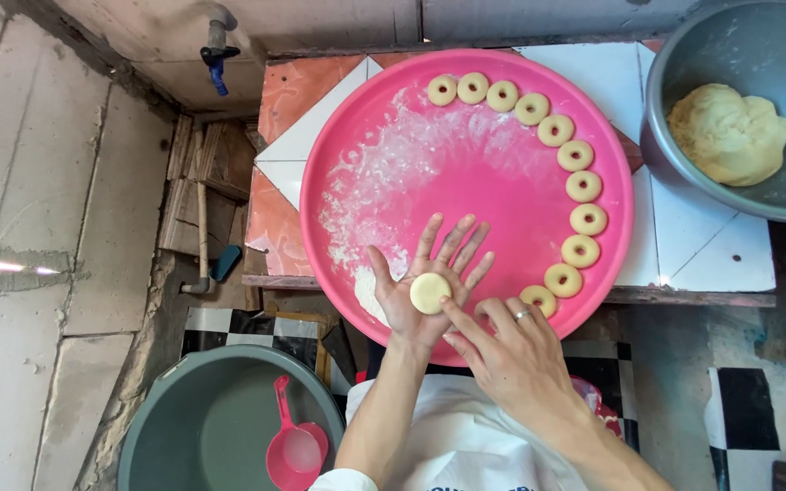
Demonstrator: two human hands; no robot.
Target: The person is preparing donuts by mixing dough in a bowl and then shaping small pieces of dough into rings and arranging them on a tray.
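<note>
Just dough disc [430,293] on left palm [416,305], under right fingers [458,318]

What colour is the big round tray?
Bright pink tray, dusted with white flour; seen in the head view.

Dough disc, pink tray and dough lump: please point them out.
Dough disc [430,293], head view, its flat top.
Pink tray [466,195], head view, bare middle.
Dough lump [730,134], head view, its top.

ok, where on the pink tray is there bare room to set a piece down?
The pink tray is bare through its middle and along its floured left side. The dough rings crowd its right rim from the top down to the lower right. The near edge is taken by the left hand, palm up with a dough disc, and the right hand.
</note>
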